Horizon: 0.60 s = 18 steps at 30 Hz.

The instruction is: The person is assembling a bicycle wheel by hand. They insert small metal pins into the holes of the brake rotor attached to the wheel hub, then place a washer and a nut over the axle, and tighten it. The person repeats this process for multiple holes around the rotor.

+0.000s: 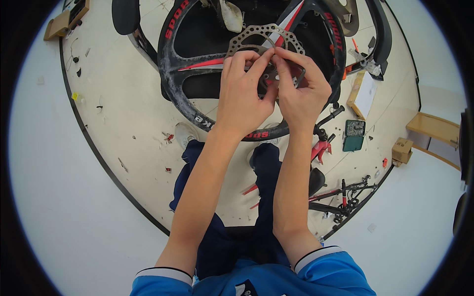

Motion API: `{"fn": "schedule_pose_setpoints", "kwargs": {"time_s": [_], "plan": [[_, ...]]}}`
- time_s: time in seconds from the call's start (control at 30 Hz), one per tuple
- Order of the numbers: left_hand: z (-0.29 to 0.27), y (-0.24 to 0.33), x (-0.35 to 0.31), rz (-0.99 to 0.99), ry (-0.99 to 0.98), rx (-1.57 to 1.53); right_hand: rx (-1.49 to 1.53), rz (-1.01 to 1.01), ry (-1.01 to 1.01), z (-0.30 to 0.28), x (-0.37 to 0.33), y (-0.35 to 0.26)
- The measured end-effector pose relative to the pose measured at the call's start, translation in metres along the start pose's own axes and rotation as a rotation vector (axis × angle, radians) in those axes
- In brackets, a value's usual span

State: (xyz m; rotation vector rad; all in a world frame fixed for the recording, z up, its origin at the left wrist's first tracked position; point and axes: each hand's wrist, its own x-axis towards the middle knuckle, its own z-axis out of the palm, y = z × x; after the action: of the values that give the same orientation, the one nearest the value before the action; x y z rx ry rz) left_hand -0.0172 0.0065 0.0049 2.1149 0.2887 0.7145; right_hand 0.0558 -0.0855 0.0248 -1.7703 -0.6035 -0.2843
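A black bicycle wheel point(170, 74) with broad red-and-white spokes lies flat in front of me, over a black chair seat point(197, 42). At its hub sits a perforated metal brake disc point(247, 32). My left hand point(242, 96) and my right hand point(302, 96) meet above this disc, thumbs and fingertips pinched close together. Whatever is between the fingertips is too small and covered to make out. A thin dark bent rod point(300, 77) shows beside my right hand's curled fingers; I cannot tell whether it is held. The hands hide most of the hub.
Chair armrests point(126, 17) flank the wheel. A whitish crumpled thing point(231, 16) lies at its far side. On the floor to the right are a white-topped box point(363, 96), a green tool case point(353, 143), a red fork point(321, 149), a bicycle frame point(344, 197) and a cardboard box point(402, 150).
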Motion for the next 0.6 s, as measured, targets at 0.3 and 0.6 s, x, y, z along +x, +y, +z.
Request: {"fn": "schedule_pose_setpoints", "kwargs": {"time_s": [0.3, 0.6], "plan": [[0.001, 0.009, 0.000, 0.108, 0.276, -0.161, 0.061, -0.007, 0.107, 0.008, 0.001, 0.017], [0.004, 0.010, 0.003, 0.321, 0.373, -0.151, 0.149, 0.099, 0.023, 0.010, -0.003, 0.012]]}}
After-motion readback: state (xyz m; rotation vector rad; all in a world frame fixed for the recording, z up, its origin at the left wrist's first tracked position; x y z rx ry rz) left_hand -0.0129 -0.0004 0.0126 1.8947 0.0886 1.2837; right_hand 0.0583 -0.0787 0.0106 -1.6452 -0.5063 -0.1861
